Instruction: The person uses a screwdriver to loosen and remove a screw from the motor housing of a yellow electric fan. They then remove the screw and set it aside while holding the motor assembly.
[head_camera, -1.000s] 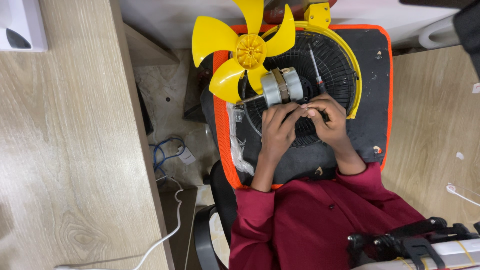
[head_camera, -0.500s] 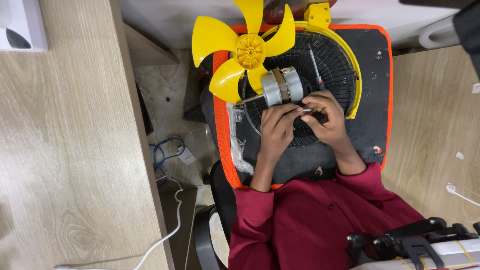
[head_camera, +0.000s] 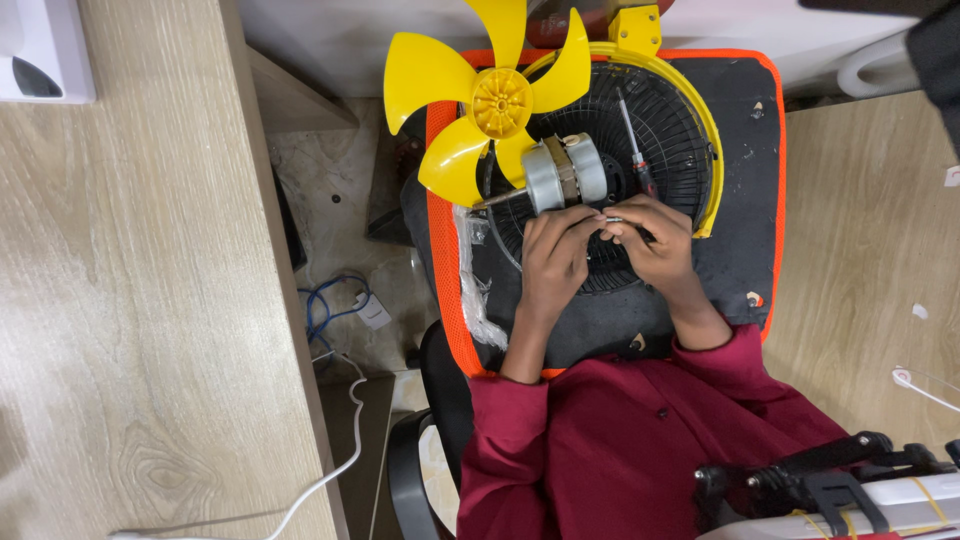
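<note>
Both hands — left hand (head_camera: 552, 250), right hand (head_camera: 655, 235) — pinch a small metal part (head_camera: 607, 218) between fingertips, just beside the silver motor (head_camera: 565, 172) lying on the black fan grille (head_camera: 665, 140).

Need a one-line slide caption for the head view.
Both hands, left hand and right hand, meet at a small part beside the grey fan motor, over a black fan grille.

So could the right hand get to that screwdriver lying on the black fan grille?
Probably yes. The screwdriver lies loose on the fan grille just beyond the right hand, with nothing over it. That hand's fingers are busy pinching a small part beside the motor.
</note>
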